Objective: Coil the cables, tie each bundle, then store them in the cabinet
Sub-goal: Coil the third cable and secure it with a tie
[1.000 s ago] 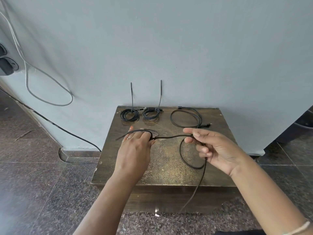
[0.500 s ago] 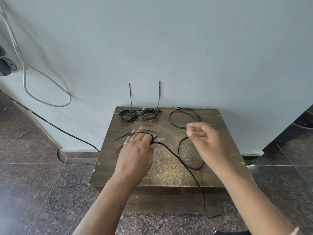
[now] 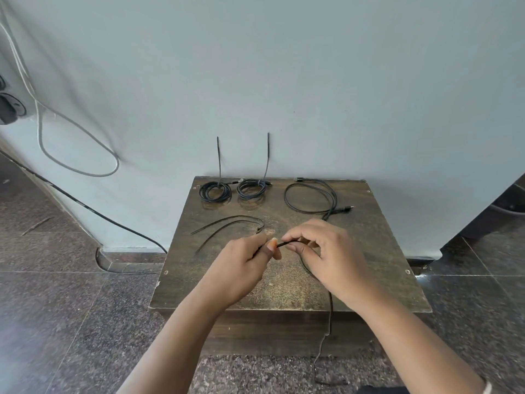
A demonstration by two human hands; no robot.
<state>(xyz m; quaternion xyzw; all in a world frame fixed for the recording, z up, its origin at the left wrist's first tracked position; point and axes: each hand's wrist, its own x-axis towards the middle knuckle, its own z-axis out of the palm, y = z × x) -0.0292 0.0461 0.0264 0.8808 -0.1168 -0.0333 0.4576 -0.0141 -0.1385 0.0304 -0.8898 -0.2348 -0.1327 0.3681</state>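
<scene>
Over the middle of the wooden cabinet top (image 3: 377,251), my left hand (image 3: 244,265) and my right hand (image 3: 326,257) pinch one black cable (image 3: 330,308) close together. A short stretch of it shows between the thumbs. The rest runs under my right hand, over the front edge and down to the floor. Two tied black coils (image 3: 215,191) (image 3: 251,189) lie at the back, their tie tails standing up against the wall. A loose black cable (image 3: 312,199) lies looped at the back right. Two black zip ties (image 3: 230,226) lie left of my hands.
The cabinet stands against a pale blue wall on a dark stone floor. A grey cord (image 3: 79,155) and a black cord (image 3: 93,210) hang from wall sockets at the left and run along the floor. A dark object (image 3: 508,206) sits at the far right.
My left hand left the zip ties and came back toward me. My right hand moved in to meet it. Both now pinch the cable close together instead of a span apart.
</scene>
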